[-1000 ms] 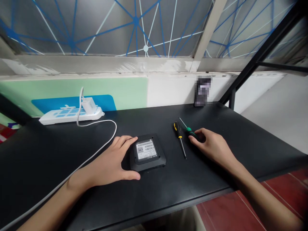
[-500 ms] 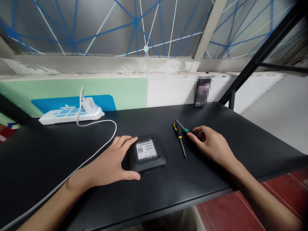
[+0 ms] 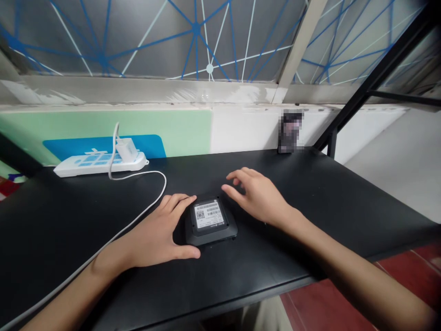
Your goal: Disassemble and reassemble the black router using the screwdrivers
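A flat black electronic box (image 3: pixel 210 236) lies on the table, its white label with barcodes facing up. My left hand (image 3: pixel 155 234) grips the box's left side, fingertips at the far left corner and thumb by the near one. Just right of the box hovers my right hand (image 3: pixel 258 195), fingers loosely curved and thumb apart, with nothing visible between them. Behind this hand the two screwdrivers seen earlier are hidden, apart from what may be a small tip beneath the wrist.
On the black table (image 3: pixel 206 294), a white power strip (image 3: pixel 99 164) with a plugged-in charger (image 3: pixel 127 149) stands back left. Its white cable (image 3: pixel 138 214) runs past my left arm. A blurred-out dark object (image 3: pixel 290 132) leans on the wall at the back right.
My right hand has left the green-handled screwdriver and moved left toward the box, now covering both screwdrivers. My left hand and the box have stayed in place.
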The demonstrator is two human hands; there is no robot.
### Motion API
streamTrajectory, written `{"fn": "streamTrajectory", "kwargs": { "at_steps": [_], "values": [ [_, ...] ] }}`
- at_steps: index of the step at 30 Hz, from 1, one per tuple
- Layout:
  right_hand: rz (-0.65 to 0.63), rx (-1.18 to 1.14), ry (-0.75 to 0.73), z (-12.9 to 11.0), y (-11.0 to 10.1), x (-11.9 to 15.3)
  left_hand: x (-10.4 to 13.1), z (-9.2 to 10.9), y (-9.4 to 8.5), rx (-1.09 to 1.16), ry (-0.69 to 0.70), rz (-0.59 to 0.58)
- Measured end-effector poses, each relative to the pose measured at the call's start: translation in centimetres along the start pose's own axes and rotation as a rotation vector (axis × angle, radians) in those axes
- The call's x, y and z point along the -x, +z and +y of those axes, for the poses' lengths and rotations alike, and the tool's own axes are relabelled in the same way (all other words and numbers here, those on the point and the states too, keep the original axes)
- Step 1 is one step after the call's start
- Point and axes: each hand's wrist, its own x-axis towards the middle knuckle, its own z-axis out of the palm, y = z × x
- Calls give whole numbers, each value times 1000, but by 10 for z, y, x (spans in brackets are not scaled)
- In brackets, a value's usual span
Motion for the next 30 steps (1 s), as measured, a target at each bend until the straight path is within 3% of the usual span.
{"fn": "streamTrajectory", "kwargs": {
  "at_steps": [7,16,30],
  "values": [
    [-152,16,92,-29,12,-12,2,0,1,3,0,7],
    [-215,-34,131,-26,11,-4,-1,6,4,-10,-1,103],
    [-218,32,150,-31,11,-3,-5,15,5,13,-33,109]
  ]
}}
